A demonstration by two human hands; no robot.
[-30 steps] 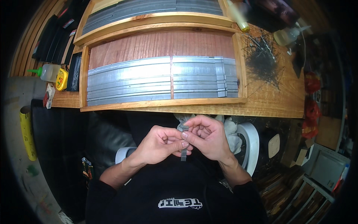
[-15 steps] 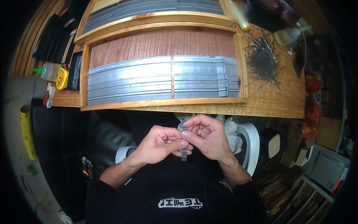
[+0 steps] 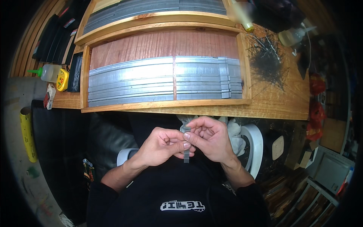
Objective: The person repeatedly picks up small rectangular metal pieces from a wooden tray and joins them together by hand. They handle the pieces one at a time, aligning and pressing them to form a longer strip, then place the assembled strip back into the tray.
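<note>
Between my hands, above my lap, is a narrow grey segmented metal strip [image 3: 186, 157], held roughly upright in the picture. My left hand [image 3: 160, 146] is closed, pinching the strip between thumb and fingers near its middle. My right hand [image 3: 211, 142] pinches its upper part, thumb close to the left fingertips. The fingers hide the strip's middle. Just beyond, a shallow wooden tray [image 3: 166, 104] lies at the table's near edge. Rows of flat grey metal strips [image 3: 130, 81] fill its nearer part, and a few short pieces [image 3: 225, 85] lie across them at the right.
Behind stands another wooden tray [image 3: 159, 19] with grey strips. On the right of the table [image 3: 281, 102] is a heap of thin dark wires [image 3: 266, 62], with a squeeze bottle [image 3: 291, 36] beyond. At left are a green-tipped bottle [image 3: 49, 72] and a yellow tape measure [image 3: 62, 79].
</note>
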